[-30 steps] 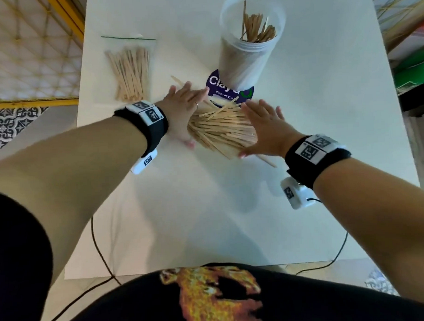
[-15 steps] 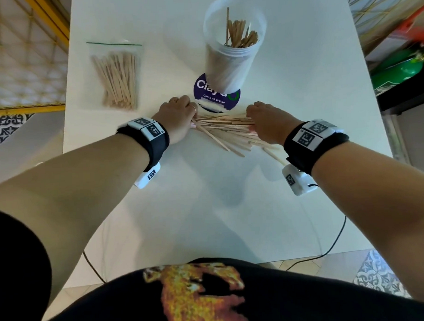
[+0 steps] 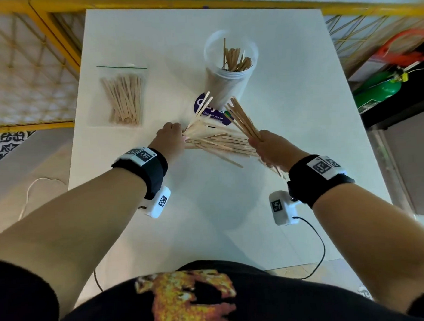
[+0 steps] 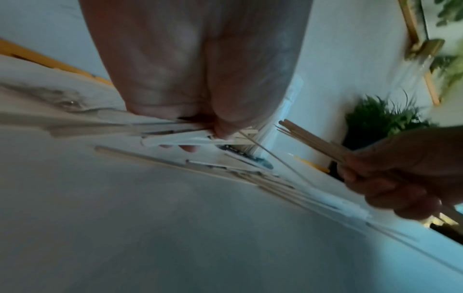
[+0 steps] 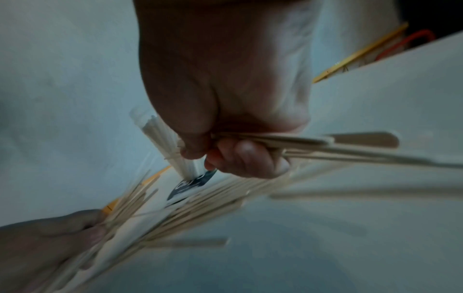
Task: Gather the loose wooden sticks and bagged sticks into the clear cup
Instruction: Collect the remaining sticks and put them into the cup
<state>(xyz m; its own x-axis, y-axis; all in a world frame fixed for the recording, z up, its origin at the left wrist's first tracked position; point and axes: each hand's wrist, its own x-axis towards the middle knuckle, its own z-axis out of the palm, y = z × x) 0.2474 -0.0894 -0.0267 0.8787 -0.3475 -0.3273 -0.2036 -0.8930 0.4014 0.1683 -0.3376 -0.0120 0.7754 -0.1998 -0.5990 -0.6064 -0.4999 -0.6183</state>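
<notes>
Sticks (image 3: 220,143) | both grips clamped on bunches | fingers hidden in head view | wrist views blurred

The flat white worktop (image 3: 289,133) has a smooth matt finish with only a soft sheen. The thin pale wooden sticks (image 3: 220,143) lying loose on it are bare, unvarnished wood, dull and dry-looking. The tall clear plastic cup (image 3: 227,87) is smooth and slightly cloudy, with faint glare along its rim. The clear zip-top plastic bag of sticks (image 3: 122,96) is thin glossy film, lightly wrinkled, with a green seal strip. The round dark blue printed sticker (image 3: 204,110) under the cup looks glossy. The black wristbands (image 3: 149,172) are soft matt cloth carrying smooth white plastic camera housings (image 3: 282,210).
</notes>
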